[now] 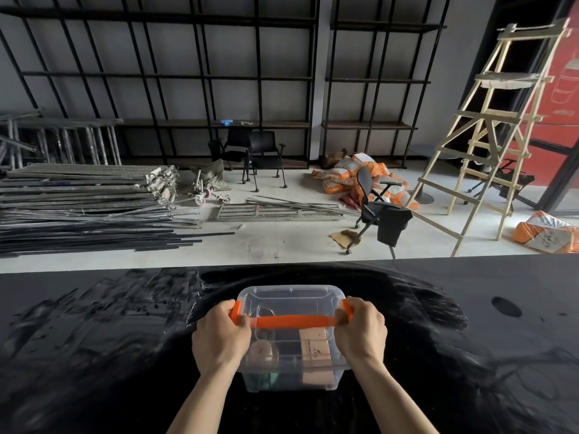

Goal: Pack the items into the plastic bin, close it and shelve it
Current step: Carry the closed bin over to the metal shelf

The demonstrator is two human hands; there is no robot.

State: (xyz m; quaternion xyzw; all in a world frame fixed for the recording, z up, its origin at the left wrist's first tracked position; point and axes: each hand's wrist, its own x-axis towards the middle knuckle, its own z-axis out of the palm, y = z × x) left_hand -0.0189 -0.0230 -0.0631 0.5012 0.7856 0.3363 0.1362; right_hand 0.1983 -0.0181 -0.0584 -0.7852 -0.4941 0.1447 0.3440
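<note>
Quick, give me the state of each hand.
Left hand: closed on the orange handle's left end.
Right hand: closed on its right end, over the plastic bin.

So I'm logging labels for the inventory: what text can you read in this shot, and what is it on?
No text reads clearly.
Cardboard box inside the plastic bin: dark print, too blurred.
Orange sacks on the floor: print too small.
Red panel, far right: pale markings, unreadable.
</note>
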